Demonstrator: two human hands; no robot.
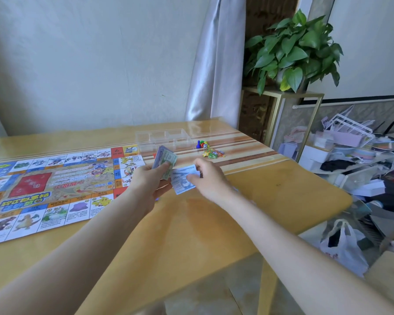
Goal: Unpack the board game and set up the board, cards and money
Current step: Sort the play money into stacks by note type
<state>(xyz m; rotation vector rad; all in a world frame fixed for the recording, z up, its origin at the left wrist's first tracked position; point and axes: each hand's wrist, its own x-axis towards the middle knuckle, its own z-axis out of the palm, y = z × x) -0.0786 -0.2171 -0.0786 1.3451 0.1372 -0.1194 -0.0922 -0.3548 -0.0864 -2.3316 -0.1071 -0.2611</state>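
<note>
Pinching a blue note [183, 178] from the play-money stack [165, 160] clutched in the left hand [149, 181], the right hand [208, 176] risks dragging extra notes loose onto the table [282, 189].

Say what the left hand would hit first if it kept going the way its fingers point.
Likely the clear plastic tray, though depth is unclear. The left hand holds a stack of play money and points up and away across the table, roughly toward the tray; the stack itself would arrive first.
</note>
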